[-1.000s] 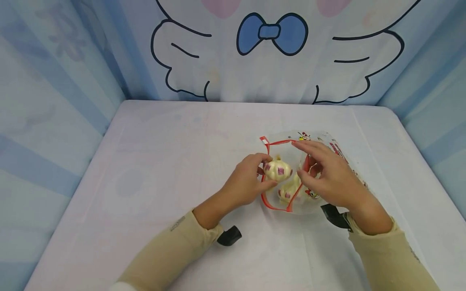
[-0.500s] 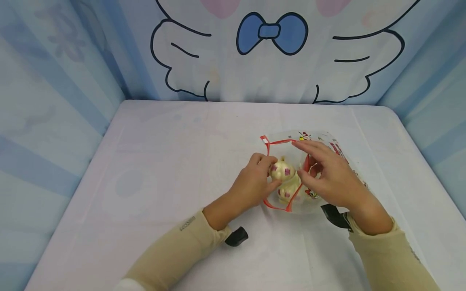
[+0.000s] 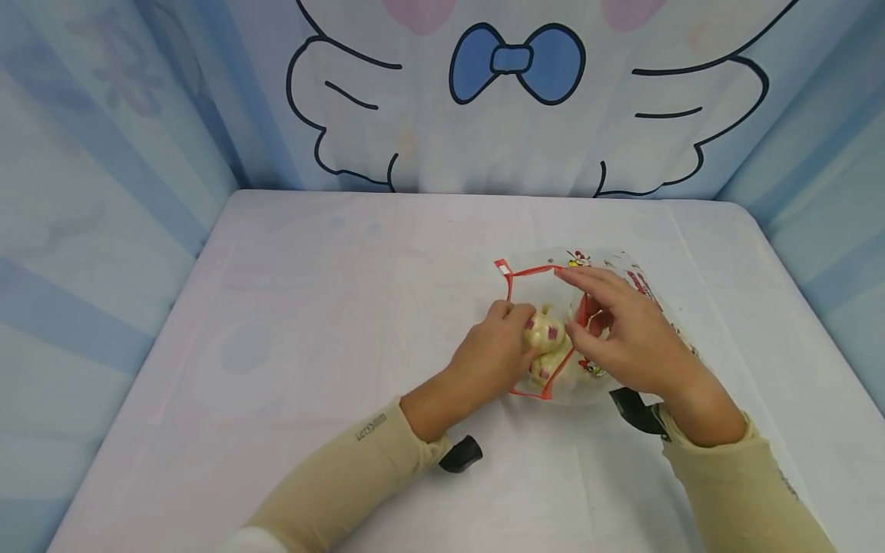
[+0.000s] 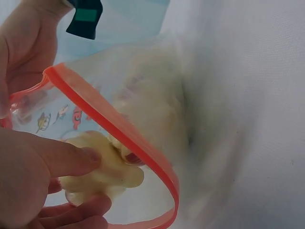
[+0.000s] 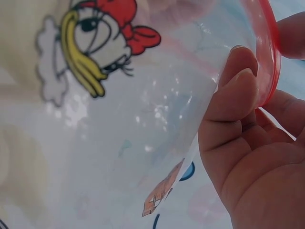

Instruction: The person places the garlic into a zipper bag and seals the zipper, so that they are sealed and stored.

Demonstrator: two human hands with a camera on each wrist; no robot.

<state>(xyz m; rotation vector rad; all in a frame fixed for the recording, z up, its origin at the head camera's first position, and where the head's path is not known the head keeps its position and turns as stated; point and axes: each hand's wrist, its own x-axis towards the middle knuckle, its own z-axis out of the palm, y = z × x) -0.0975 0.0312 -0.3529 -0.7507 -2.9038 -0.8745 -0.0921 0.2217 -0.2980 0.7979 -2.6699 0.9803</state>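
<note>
A clear plastic bag [image 3: 577, 390] with a red-edged mouth [image 4: 114, 121] and cartoon prints lies open toward the left. My left hand [image 3: 489, 349] reaches in at the mouth, holding a cream, lobed garlic bulb [image 3: 548, 333] with purple patches between thumb and fingers. Against it, inside the bag, lies another garlic bulb [image 3: 541, 372]; the left wrist view shows pale bulb shapes [image 4: 150, 105] blurred through the film. My right hand [image 3: 632, 338] keeps the mouth spread, pinching the red rim [image 5: 270, 57] between thumb and fingers. Part of the held bulb is hidden by my fingers.
The bag rests on a white-covered table [image 3: 311, 307], right of the middle. Behind stands a curtain [image 3: 512, 138] with a blue bow print, and patterned curtains hang at both sides. Dark wrist devices [image 3: 461, 454] stick out below both hands.
My left hand has moved right and slightly down with the garlic bulb, from the bag's mouth to inside, up to the other bulb. My right hand and the bag have stayed nearly still.
</note>
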